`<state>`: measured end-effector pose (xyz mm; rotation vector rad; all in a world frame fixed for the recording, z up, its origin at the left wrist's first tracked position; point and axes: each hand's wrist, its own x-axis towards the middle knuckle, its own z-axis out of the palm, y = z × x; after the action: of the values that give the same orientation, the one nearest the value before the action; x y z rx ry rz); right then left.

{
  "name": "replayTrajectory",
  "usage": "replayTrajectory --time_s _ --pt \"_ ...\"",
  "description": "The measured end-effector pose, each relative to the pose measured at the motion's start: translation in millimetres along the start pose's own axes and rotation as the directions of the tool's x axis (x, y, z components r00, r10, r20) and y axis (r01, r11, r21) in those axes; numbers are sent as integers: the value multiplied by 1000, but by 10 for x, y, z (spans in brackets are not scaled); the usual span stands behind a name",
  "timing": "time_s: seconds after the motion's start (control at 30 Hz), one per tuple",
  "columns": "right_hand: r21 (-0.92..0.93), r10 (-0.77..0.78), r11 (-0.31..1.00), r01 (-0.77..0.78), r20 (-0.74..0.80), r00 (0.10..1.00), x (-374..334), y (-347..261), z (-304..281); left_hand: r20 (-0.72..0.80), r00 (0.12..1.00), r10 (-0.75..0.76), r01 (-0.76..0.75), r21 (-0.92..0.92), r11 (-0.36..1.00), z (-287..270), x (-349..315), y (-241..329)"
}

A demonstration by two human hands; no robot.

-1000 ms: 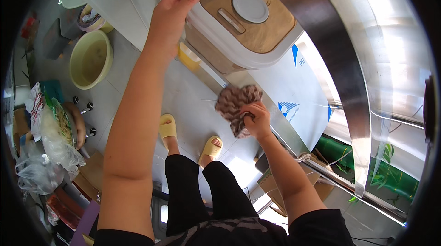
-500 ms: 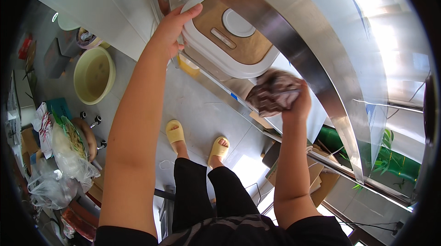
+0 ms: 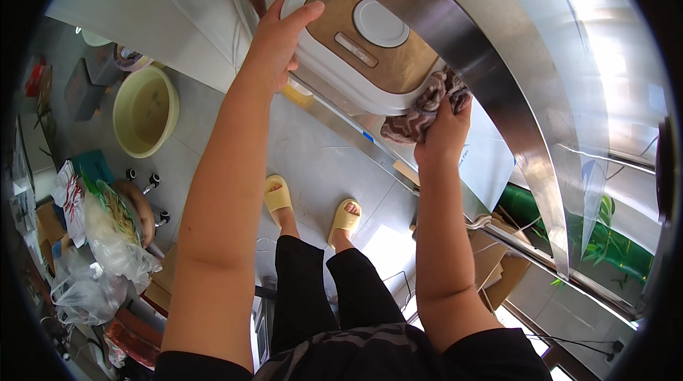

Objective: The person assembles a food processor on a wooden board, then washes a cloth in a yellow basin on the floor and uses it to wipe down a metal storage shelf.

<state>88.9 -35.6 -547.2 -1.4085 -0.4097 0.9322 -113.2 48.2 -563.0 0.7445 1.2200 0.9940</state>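
Observation:
A white lidded storage box with a brown see-through panel and a round white cap rests on a shelf beneath a curved steel band. My left hand grips the box's left rim, its thumb over the top and fingers below the edge. In my right hand is a bunched brown-and-white zigzag cloth. The cloth lies against the box's right front corner, and part of it is tucked up beside the rim. The box's far side is hidden behind the steel band.
The steel band curves close over the box and my right hand. On the floor at left stand a cream basin with murky liquid, a wheeled stool and plastic bags. Cardboard leans at lower right.
My right hand has moved up and left, bringing the cloth from beside the box against its corner. My left hand keeps its hold on the rim. The whole view has shifted slightly.

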Motion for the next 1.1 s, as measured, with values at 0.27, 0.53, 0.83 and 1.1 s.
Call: replayTrajectory --time_s 0.27,0.53,0.83,1.1 --pt "-408 -342 847 340 71 937 -394 147 -66 2 999 32 -32 9 999 4 16 -6" --pt "-550 135 820 161 458 879 -995 416 -62 42 999 -15 14 22 1000 35 -45 14" --pt "-101 500 866 -490 229 835 -230 69 -505 157 979 -128 125 28 992 -153 67 62" --pt "-183 481 871 -455 130 867 29 -389 -116 137 990 -21 29 -61 998 -2 -22 79"
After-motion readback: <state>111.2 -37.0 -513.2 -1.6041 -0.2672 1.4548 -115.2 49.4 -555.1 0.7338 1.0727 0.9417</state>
